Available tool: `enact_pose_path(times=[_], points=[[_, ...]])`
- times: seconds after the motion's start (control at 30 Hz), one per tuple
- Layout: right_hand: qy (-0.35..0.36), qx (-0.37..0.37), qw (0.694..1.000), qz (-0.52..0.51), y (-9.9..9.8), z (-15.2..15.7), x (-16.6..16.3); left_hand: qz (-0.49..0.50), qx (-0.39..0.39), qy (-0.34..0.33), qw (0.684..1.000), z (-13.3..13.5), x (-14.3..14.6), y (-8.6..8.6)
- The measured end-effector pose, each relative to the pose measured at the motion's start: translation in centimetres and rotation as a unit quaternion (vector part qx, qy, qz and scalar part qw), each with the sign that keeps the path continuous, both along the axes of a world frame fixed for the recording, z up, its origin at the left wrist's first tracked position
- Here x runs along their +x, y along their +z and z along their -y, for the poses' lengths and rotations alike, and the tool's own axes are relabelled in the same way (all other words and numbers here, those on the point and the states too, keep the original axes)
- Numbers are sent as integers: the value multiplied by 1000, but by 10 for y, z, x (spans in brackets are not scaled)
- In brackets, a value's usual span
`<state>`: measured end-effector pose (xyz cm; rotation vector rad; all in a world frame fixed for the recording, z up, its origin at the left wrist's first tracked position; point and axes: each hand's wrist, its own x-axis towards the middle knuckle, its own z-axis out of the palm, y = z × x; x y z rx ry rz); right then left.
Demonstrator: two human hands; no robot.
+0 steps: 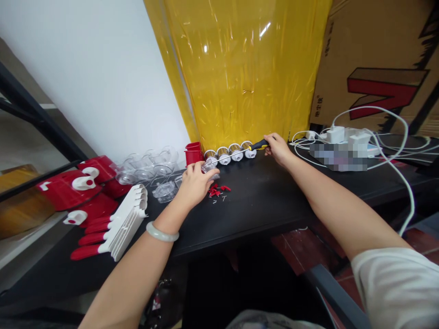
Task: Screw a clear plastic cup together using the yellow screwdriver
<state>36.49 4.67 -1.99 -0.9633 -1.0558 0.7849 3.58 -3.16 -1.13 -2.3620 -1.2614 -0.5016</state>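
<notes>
My left hand [195, 183] is closed around a small clear plastic piece [210, 167] on the black table [260, 205]. My right hand [277, 147] grips the yellow and black handle of a screwdriver [240, 153], whose long shaft runs left and points its tip at the clear piece. Behind the shaft stand several small spools [230, 153] of gold wire in a row. Small red bits and tiny screws [217, 191] lie on the table just right of my left hand.
Red and white plastic parts [103, 214] and clear plastic shells [147, 167] fill the table's left side. A red box [193, 154] stands by the spools. White chargers and cables [346, 137] lie at the right. Yellow film [240, 68] and a cardboard box [384, 64] stand behind.
</notes>
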Motion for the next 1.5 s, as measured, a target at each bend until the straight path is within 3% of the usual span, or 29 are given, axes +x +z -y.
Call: enact_pose_path(times=[0.4,0.7,1.03,1.27,1.5], points=[[45,10,998,-50,5,9,-2,-9,1,3,1000,1,0,2],[-28,37,998,41,-4,-5,3,-9,-6,6,1000,1,0,2],[-39,20,999,25,-2,-4,2,-19,-12,17,1000,5,2,5],[-2,1,1000,-11,3,1,1,-22,-10,17,1000,4,1,4],[-12,55,998,40,-5,-5,6,-22,-9,15,1000,4,1,4]])
